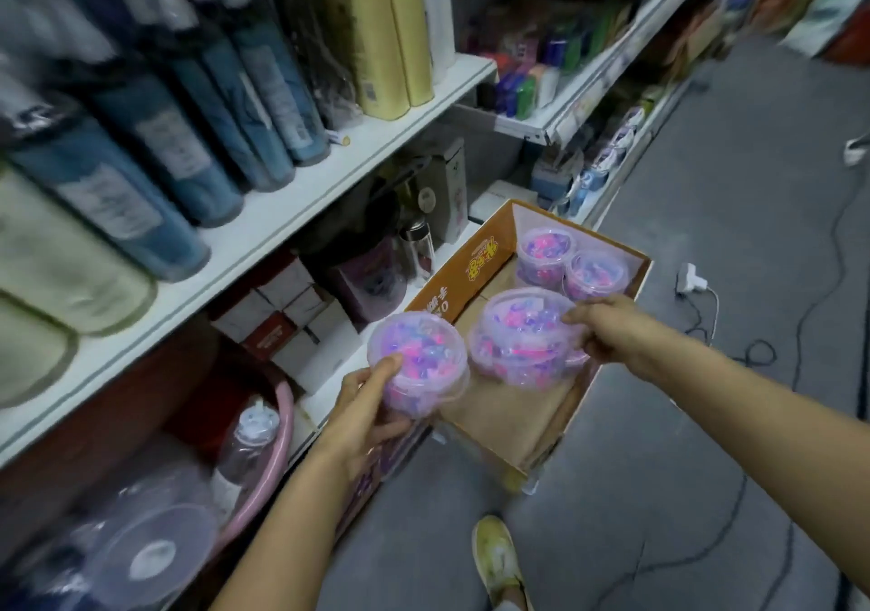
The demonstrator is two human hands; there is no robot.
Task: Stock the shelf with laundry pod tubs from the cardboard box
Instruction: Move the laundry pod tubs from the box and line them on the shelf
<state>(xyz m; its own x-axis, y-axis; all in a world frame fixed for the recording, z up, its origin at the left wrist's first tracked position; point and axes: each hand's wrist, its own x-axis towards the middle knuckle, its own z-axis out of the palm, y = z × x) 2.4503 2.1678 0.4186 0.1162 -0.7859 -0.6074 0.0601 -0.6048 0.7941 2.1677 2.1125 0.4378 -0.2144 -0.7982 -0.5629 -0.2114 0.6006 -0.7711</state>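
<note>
Two pod tubs, one per hand, above the cardboard box (pixel 475 262) | left hand (pixel 365 405) gripped left tub (pixel 416 358) from the side; right hand (pixel 607 332) pinched right tub (pixel 522 337) at its rim | we judged both lifted clear for shelving | two tubs (pixel 572 259) remained boxed | white shelf (pixel 282 229) alongside, at left.

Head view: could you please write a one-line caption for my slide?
Each hand, left and right, holds a laundry pod tub above the cardboard box beside stocked shelves.
</note>
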